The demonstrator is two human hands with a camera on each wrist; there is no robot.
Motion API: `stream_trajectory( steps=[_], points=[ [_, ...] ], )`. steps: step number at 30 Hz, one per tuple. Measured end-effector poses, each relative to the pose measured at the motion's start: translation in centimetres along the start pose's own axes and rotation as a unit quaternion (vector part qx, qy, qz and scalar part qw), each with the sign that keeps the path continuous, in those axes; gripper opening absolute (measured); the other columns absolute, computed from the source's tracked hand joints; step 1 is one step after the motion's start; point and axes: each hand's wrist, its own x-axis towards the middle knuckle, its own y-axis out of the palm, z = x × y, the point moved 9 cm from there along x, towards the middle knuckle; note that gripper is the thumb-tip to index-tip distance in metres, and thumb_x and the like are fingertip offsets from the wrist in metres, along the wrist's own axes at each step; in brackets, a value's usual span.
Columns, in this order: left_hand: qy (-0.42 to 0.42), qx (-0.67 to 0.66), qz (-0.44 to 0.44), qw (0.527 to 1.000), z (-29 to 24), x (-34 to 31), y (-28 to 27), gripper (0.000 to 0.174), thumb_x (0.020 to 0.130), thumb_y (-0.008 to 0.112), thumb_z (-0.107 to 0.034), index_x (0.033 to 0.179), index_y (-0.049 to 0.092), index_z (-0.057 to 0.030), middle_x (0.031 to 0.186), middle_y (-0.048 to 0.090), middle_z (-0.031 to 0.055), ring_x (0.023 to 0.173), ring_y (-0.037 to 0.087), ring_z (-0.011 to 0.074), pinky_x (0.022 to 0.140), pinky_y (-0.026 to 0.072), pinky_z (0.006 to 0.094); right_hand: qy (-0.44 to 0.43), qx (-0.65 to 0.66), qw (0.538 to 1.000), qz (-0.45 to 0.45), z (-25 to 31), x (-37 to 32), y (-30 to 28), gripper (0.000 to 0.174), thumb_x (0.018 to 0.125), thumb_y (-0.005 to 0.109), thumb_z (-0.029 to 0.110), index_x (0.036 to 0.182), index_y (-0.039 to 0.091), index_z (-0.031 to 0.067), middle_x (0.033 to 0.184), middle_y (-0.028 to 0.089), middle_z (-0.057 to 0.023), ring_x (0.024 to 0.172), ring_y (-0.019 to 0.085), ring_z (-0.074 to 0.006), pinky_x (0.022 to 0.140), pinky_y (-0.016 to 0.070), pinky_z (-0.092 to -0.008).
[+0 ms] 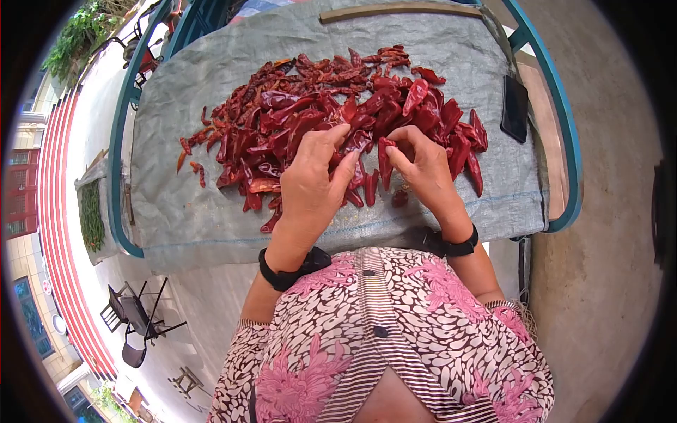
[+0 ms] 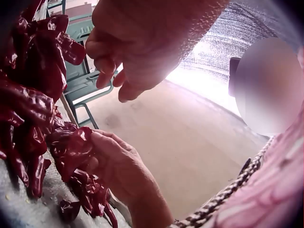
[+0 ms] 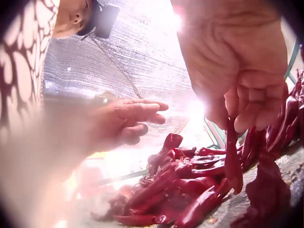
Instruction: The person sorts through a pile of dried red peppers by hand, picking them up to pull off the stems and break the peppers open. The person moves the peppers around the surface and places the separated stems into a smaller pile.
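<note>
A heap of dried red chili peppers lies on a grey woven sheet. Between thumb and fingers, my right hand pinches one red chili pepper by its upper end, and it hangs down at the near side of the heap. My left hand hovers over the near edge of the heap, thumb and index finger apart, with nothing between them. The left wrist view shows that hand's fingers loosely bent beside the glossy peppers.
A black phone lies on the sheet at the right. Along the far edge runs a wooden strip. Teal metal rails frame both sides. Smaller, more wrinkled peppers form the back-left part of the heap. Chairs stand at the lower left.
</note>
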Motion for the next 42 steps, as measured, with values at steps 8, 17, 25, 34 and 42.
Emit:
stream_trajectory(
  steps=[8, 17, 25, 34, 42],
  points=[
    [-0.010, -0.009, 0.154, 0.988, 0.2, -0.7, 4.2, 0.070, 0.088, 0.078, -0.026, 0.148, 0.046, -0.0119, 0.118, 0.069, 0.0197, 0.101, 0.069, 0.0367, 0.084, 0.0546, 0.0396, 0.059, 0.244, 0.968, 0.026, 1.9, -1.7, -0.8, 0.014, 0.099, 0.065, 0.011, 0.110, 0.062, 0.0027, 0.084, 0.070, -0.0038, 0.071, 0.065, -0.0081, 0.064, 0.0515, -0.0243],
    [-0.005, 0.088, -0.034, 0.996, 1.3, 0.3, -1.1, 0.063, 0.085, 0.078, -0.011, 0.142, 0.053, -0.0074, 0.130, 0.056, 0.0158, 0.118, 0.059, 0.0320, 0.099, 0.0496, 0.0386, -0.104, -0.312, 0.941, -0.079, 0.8, -2.1, -5.2, 0.032, 0.072, 0.079, 0.010, 0.103, 0.069, 0.0128, 0.093, 0.063, -0.0032, 0.094, 0.057, -0.0266, 0.088, 0.0423, -0.0415],
    [0.026, 0.009, 0.009, 1.000, 0.4, 0.1, 0.7, 0.041, 0.087, 0.072, -0.002, 0.127, 0.064, -0.0070, 0.127, 0.057, 0.0113, 0.092, 0.059, 0.0206, 0.073, 0.0504, 0.0293, -0.108, -0.341, 0.929, -0.098, -0.3, -2.2, -4.9, 0.027, 0.076, 0.078, 0.012, 0.101, 0.070, 0.0144, 0.092, 0.064, -0.0037, 0.094, 0.058, -0.0251, 0.089, 0.0398, -0.0407],
    [0.137, 0.017, 0.087, 0.987, -2.7, -0.3, 3.3, 0.047, 0.083, 0.078, -0.009, 0.127, 0.064, -0.0106, 0.127, 0.065, 0.0109, 0.099, 0.068, 0.0238, 0.084, 0.0563, 0.0323, -0.083, -0.003, 0.997, -0.001, 2.5, -3.0, -3.4, 0.023, 0.091, 0.069, 0.003, 0.114, 0.067, 0.0045, 0.099, 0.068, -0.0110, 0.087, 0.067, -0.0268, 0.075, 0.0529, -0.0340],
    [0.081, 0.100, 0.067, 0.989, 0.0, -0.6, 1.9, 0.045, 0.083, 0.076, -0.013, 0.127, 0.065, -0.0102, 0.098, 0.069, 0.0113, 0.084, 0.064, 0.0307, 0.075, 0.0528, 0.0387, -0.062, -0.025, 0.996, -0.061, 1.4, -1.3, -3.5, 0.025, 0.093, 0.067, 0.007, 0.117, 0.066, 0.0050, 0.106, 0.067, -0.0110, 0.092, 0.067, -0.0276, 0.080, 0.0535, -0.0354]
  ],
)
